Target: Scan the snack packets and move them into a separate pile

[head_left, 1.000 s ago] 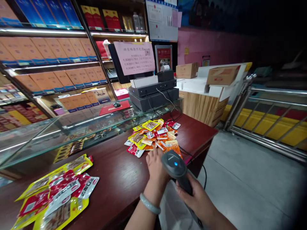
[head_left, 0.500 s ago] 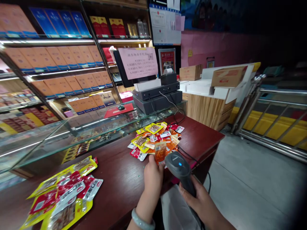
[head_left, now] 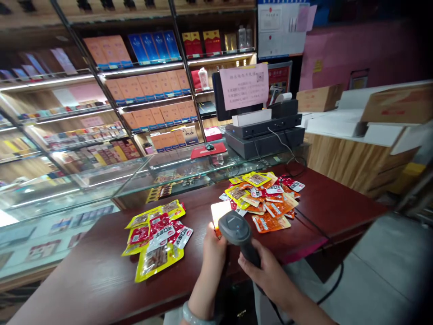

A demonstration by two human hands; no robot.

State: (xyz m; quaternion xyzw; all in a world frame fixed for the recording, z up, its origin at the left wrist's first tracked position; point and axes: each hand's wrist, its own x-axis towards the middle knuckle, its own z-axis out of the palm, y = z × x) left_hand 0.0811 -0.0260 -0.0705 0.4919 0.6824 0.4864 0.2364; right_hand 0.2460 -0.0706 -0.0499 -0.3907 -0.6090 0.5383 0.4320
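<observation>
Over a dark red-brown worktop [head_left: 111, 271], a person's left hand [head_left: 215, 248] has its fingers pinched on the lower end of a small packet [head_left: 221, 211], whose face glares white under bright light. The right hand [head_left: 267, 268] has its fingers wrapped around the handle of a grey barcode scanner [head_left: 236, 229], its head just beside that packet. On the worktop lie 2 groups of red, yellow and white snack packs: a larger heap [head_left: 270, 201] with orange packs just beyond the scanner, and a smaller cluster [head_left: 157, 234] to the left.
</observation>
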